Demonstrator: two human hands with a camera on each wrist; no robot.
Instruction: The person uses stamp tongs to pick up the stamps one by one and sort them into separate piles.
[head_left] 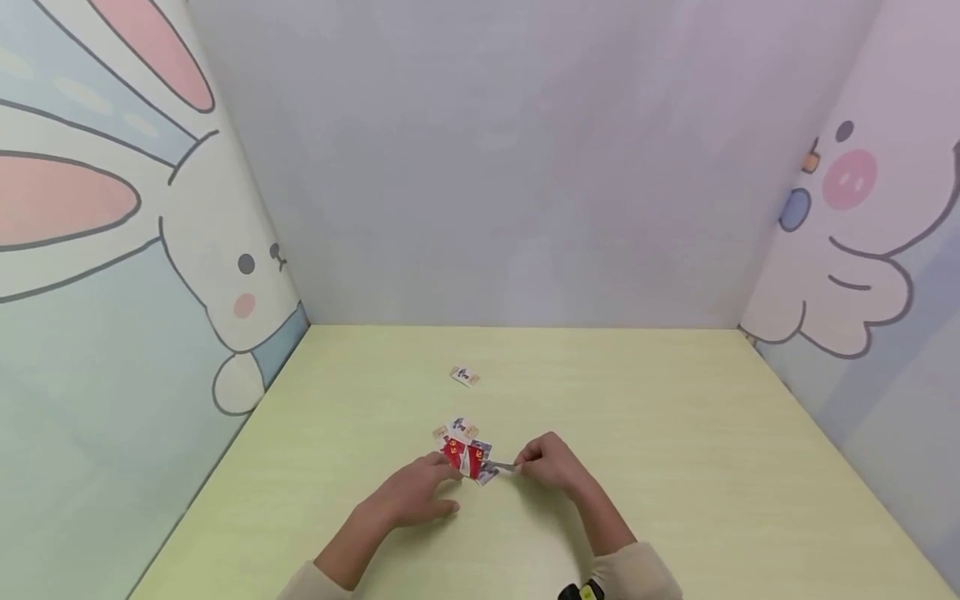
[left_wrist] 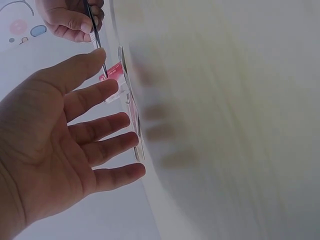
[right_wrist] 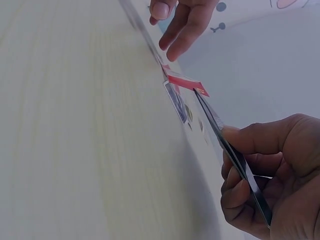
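Work centers on a small pile of printed paper pieces [head_left: 459, 427] on the pale yellow table [head_left: 660, 433], in front of the person. Right hand [head_left: 553, 462] pinches a pair of dark tweezers [right_wrist: 234, 156] between thumb and curled fingers; tips meet the end of a red piece [right_wrist: 184, 82], which tilts up off the pile's right side. Whether the tips clamp it fully, cannot tell. Left hand [head_left: 414, 493] spread, fingers apart and holding nothing, at the pile's left edge; contact with the paper unclear. State of progress, as I judge it: midway through handling this red piece, tweezers on it but the piece not clear of the pile. 1 pale printed piece [head_left: 465, 377] lies apart, farther back on the table. Rest of the pile overlaps, pieces at mixed angles, unsorted; exact count hidden by overlap. Left to do, probably: freeing or settling the red piece, then the others beneath.
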